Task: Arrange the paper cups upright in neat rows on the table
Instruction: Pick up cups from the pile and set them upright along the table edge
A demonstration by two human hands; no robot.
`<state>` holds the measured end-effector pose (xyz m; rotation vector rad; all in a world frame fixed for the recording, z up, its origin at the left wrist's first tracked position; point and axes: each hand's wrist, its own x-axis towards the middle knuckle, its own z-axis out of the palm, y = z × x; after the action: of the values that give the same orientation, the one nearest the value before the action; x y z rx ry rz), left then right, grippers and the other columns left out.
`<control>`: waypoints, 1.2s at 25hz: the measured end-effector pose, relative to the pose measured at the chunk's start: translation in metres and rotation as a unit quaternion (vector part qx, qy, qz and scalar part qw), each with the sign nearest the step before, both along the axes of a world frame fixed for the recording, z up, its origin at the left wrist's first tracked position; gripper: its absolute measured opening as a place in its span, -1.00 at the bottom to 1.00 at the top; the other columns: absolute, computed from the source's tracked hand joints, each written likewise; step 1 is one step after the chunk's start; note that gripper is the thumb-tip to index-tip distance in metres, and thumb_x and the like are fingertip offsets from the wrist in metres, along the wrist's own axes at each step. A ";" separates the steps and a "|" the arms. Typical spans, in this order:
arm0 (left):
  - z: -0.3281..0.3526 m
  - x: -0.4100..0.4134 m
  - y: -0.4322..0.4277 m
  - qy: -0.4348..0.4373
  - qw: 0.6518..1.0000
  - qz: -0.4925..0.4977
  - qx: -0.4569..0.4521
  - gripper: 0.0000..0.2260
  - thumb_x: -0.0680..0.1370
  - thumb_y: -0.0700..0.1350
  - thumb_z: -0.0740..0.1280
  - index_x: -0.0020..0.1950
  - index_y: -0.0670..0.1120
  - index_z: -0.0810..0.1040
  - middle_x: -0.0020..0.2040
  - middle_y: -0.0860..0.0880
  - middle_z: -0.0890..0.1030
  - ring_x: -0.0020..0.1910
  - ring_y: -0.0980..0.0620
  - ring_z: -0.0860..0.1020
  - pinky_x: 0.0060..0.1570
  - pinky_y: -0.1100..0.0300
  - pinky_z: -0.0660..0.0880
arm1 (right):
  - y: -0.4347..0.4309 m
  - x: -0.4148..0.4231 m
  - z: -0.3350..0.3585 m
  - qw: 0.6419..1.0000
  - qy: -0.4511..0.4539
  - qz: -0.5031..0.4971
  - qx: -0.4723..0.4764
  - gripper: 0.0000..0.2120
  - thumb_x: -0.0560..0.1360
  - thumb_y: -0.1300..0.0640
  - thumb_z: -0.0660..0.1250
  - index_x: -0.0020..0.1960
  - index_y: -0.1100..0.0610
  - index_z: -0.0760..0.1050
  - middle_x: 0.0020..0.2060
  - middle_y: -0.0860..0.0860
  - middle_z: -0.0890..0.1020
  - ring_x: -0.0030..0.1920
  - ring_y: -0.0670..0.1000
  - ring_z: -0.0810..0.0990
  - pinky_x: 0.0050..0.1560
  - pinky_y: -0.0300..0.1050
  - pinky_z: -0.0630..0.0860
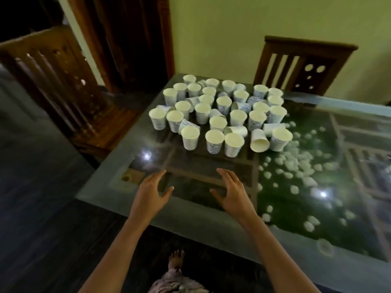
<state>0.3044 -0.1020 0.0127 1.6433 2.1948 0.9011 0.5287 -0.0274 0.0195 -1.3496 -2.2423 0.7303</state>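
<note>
**Both hands empty, short of the cups**

My left hand [151, 191] hovers over the near edge of the glass table [118, 159], fingers spread and loosely straight, holding nothing. My right hand [232, 191] mirrors it just beside, fingers apart, also empty. Whether any fingertip touches the glass I cannot tell. The paper cups [213, 115] crowd together further back, most upright, several on their sides, including one tipped cup [259, 140] at front right.
</note>
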 end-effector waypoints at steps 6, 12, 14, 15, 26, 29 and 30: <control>-0.001 -0.083 0.069 -0.012 1.000 -0.017 -0.006 -0.52 0.43 -0.09 0.44 0.31 -0.17 0.43 0.18 -0.15 0.55 0.15 -0.07 0.53 0.11 0.15 0.47 | 0.056 -0.083 -0.007 0.998 0.017 -0.034 -0.049 -0.36 0.48 0.03 0.37 0.46 0.06 0.18 0.42 0.03 0.27 0.41 0.02 0.26 0.34 -0.21 0.21; -0.017 -0.121 0.126 -0.027 0.997 -0.069 -0.033 -0.50 0.43 -0.09 0.44 0.33 -0.18 0.42 0.26 -0.16 0.51 0.24 -0.09 0.48 0.26 0.07 0.41 | 0.089 -0.139 -0.020 0.989 0.043 -0.110 -0.089 -0.35 0.47 0.02 0.38 0.46 0.10 0.17 0.41 0.05 0.30 0.41 0.03 0.26 0.33 -0.23 0.16; -0.024 -0.123 0.145 -0.030 0.995 -0.084 -0.052 -0.49 0.45 -0.06 0.42 0.36 -0.14 0.39 0.32 -0.13 0.46 0.30 -0.06 0.43 0.29 0.12 0.36 | 0.100 -0.148 -0.026 0.981 0.057 -0.152 -0.104 -0.31 0.45 0.02 0.40 0.46 0.13 0.16 0.42 0.06 0.30 0.41 0.06 0.25 0.36 -0.16 0.20; -0.027 -0.122 0.154 -0.035 0.994 -0.089 -0.060 -0.48 0.45 -0.05 0.41 0.37 -0.12 0.38 0.34 -0.12 0.44 0.32 -0.04 0.41 0.30 0.13 0.34 | 0.106 -0.151 -0.029 0.978 0.059 -0.169 -0.108 -0.29 0.44 0.02 0.41 0.47 0.14 0.15 0.43 0.08 0.29 0.43 0.07 0.24 0.37 -0.13 0.19; -0.045 -0.114 0.241 -0.069 0.988 -0.118 -0.067 -0.52 0.47 -0.09 0.40 0.35 -0.14 0.40 0.28 -0.11 0.50 0.27 -0.05 0.44 0.24 0.21 0.33 | 0.159 -0.175 -0.050 0.954 0.118 -0.239 -0.136 -0.11 0.30 -0.01 0.53 0.47 0.14 0.13 0.44 0.05 0.28 0.44 0.03 0.22 0.35 -0.19 0.12; -0.050 -0.113 0.253 -0.076 0.988 -0.123 -0.059 -0.55 0.45 -0.13 0.42 0.31 -0.16 0.44 0.25 -0.13 0.53 0.25 -0.08 0.47 0.21 0.26 0.30 | 0.166 -0.181 -0.053 0.946 0.151 -0.255 -0.131 -0.13 0.27 0.01 0.56 0.44 0.13 0.19 0.38 0.00 0.35 0.36 -0.07 0.30 0.31 -0.26 0.16; -0.050 -0.111 0.256 -0.079 0.988 -0.123 -0.056 -0.57 0.45 -0.15 0.42 0.30 -0.17 0.46 0.24 -0.14 0.54 0.24 -0.08 0.47 0.20 0.32 0.26 | 0.168 -0.181 -0.053 0.946 0.159 -0.257 -0.119 -0.17 0.26 0.02 0.57 0.40 0.13 0.24 0.31 -0.02 0.41 0.30 -0.10 0.35 0.31 -0.23 0.24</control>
<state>0.1931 0.1542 -0.0378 1.6810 1.8556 0.7944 0.3473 0.1408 -0.0336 -1.6930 -1.4950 0.9590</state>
